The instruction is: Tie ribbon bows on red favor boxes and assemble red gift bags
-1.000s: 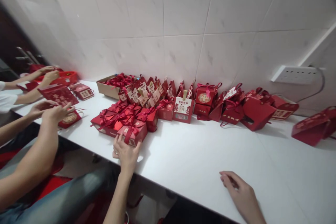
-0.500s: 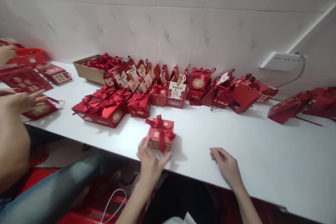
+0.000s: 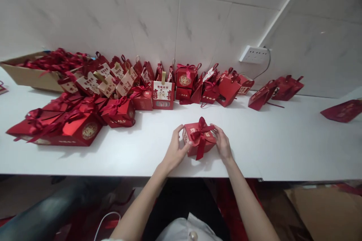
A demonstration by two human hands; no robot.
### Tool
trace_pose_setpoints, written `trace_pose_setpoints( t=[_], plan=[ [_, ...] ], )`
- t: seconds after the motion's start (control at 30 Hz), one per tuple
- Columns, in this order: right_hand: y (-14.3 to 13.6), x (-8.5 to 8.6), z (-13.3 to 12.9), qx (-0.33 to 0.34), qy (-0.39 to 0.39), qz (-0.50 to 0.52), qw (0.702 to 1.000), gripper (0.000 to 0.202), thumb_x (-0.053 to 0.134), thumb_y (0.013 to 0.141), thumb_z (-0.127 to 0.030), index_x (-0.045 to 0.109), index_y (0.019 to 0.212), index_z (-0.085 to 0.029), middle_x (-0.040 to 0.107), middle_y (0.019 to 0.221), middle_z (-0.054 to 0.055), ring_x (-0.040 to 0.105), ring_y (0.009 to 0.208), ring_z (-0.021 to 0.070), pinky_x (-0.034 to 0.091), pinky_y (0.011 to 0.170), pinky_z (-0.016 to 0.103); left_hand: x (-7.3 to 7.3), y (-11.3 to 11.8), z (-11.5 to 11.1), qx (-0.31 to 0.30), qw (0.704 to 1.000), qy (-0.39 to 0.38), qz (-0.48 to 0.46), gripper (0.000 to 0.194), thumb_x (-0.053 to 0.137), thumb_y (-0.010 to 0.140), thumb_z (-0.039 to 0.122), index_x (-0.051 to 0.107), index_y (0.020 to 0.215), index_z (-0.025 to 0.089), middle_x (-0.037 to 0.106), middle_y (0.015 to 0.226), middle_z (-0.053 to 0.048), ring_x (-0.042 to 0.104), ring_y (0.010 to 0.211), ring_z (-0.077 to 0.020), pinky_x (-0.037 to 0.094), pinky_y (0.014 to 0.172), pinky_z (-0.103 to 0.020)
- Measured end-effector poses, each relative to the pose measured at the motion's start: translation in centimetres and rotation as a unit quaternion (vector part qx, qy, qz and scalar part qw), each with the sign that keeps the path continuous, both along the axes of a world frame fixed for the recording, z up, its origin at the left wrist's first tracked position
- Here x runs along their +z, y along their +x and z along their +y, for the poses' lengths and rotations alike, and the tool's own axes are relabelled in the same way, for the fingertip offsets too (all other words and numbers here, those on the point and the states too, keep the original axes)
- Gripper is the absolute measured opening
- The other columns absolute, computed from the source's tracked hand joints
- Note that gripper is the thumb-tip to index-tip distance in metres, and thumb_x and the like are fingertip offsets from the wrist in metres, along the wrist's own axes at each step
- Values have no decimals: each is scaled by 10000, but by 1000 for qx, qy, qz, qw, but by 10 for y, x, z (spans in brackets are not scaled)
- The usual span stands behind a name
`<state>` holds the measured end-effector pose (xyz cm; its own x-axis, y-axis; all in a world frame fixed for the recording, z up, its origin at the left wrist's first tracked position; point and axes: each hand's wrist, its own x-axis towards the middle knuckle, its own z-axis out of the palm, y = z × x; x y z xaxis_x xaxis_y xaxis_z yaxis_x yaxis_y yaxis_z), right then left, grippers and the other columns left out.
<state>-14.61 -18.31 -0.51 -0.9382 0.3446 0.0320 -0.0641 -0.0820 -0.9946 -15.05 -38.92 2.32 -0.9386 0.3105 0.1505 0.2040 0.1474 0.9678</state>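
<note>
A small red gift box [image 3: 207, 146] with a dark red ribbon bow on its lid stands on the white table [image 3: 135, 154] in front of me. My left hand [image 3: 177, 148] grips its left side, thumb against the front face and fingers round the back left corner. From the right, my right hand [image 3: 222, 143] holds the box's other side, its fingertips near the ribbon's end. Behind it, a row of red gift boxes and bags lines the wall, among them a bag with a white printed front [image 3: 163, 91].
Bow-tied red boxes [image 3: 76, 126] are grouped at the left. Behind them lies a cardboard box [image 3: 31, 77] of red ribbons. More red bags [image 3: 262, 95] stand to the right, below a white power strip [image 3: 254, 55] on the wall. Someone's denim-clad leg [image 3: 56, 207] shows at lower left.
My right hand has come from the bare tabletop onto the gift box, and my left hand now grips it more fully. The view has swung right, leaving the neighbour's hands out of sight.
</note>
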Motion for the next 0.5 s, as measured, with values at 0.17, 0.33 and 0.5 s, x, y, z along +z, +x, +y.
trace_pose_setpoints(
  t=[0.17, 0.33, 0.5],
  plan=[
    [-1, 5, -13, 66, 19, 4, 998, 611, 376, 835, -670, 571, 1178, -203, 623, 1228, 91, 578, 1129, 246, 420, 999, 416, -3, -2, 11, -24, 999, -6, 46, 683, 592, 780, 436, 278, 1333, 187, 323, 1416, -164, 316, 1340, -295, 269, 1105, -488],
    [45, 12, -26, 72, 65, -18, 995, 455, 465, 861, -574, 561, 1136, -224, 631, 1187, 75, 569, 1125, 236, 423, 984, 367, -3, 16, -9, -30, 998, -33, 51, 586, 611, 768, 376, 364, 1275, 215, 434, 1300, -131, 431, 1233, -286, 345, 1044, -480],
    [47, 30, -15, 42, 84, 4, 996, 515, 440, 847, -619, 543, 1160, -222, 610, 1170, 97, 556, 1123, 231, 458, 921, 366, 8, 26, -27, -53, 996, -47, 57, 586, 607, 758, 449, 374, 1250, 230, 303, 1416, -141, 284, 1340, -312, 263, 1083, -512]
  ],
)
